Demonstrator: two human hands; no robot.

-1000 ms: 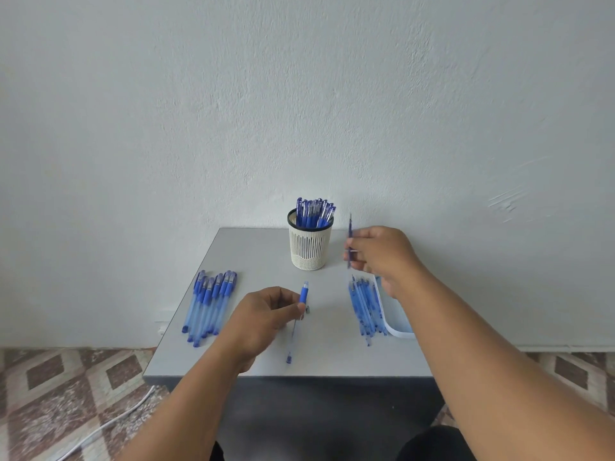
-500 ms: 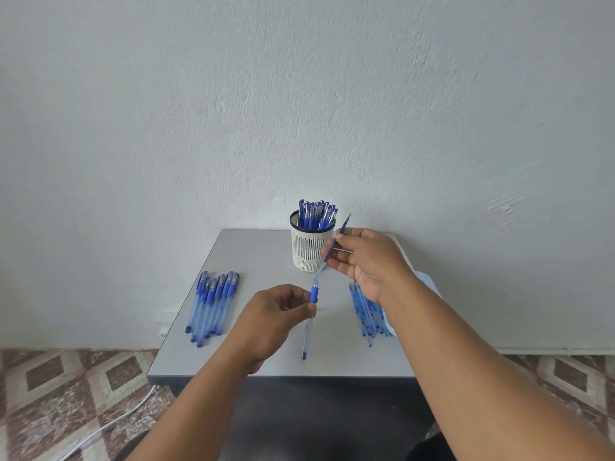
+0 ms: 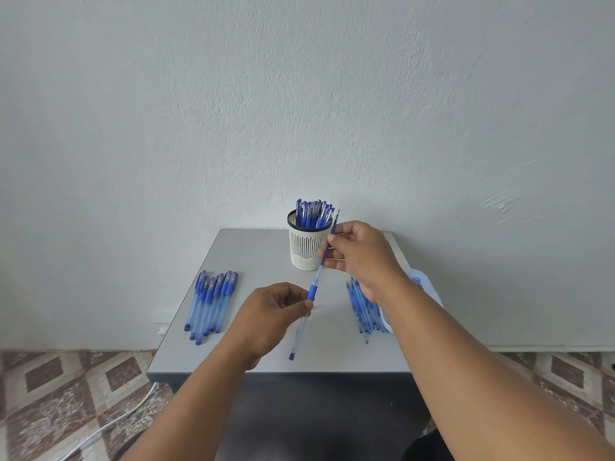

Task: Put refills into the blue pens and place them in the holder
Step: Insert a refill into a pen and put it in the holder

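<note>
My left hand (image 3: 270, 317) pinches a blue pen barrel (image 3: 301, 329) just below its blue grip, the barrel slanting down toward the table's front. My right hand (image 3: 361, 257) pinches a thin refill (image 3: 327, 247) whose lower end enters the barrel's open top. Behind them stands a white slotted holder (image 3: 307, 249) with several capped blue pens. Several empty pen barrels (image 3: 211, 304) lie in a row at the left. Several refills (image 3: 362, 307) lie at the right, partly hidden by my right arm.
A white tray (image 3: 424, 284) sits at the table's right edge, mostly behind my right forearm. The small grey table (image 3: 253, 257) stands against a white wall. A white cable (image 3: 109, 424) runs over the patterned floor at lower left.
My right hand carried the refill left from above the refill pile and tilted it into the barrel's top. My left hand turned the barrel to line up with it.
</note>
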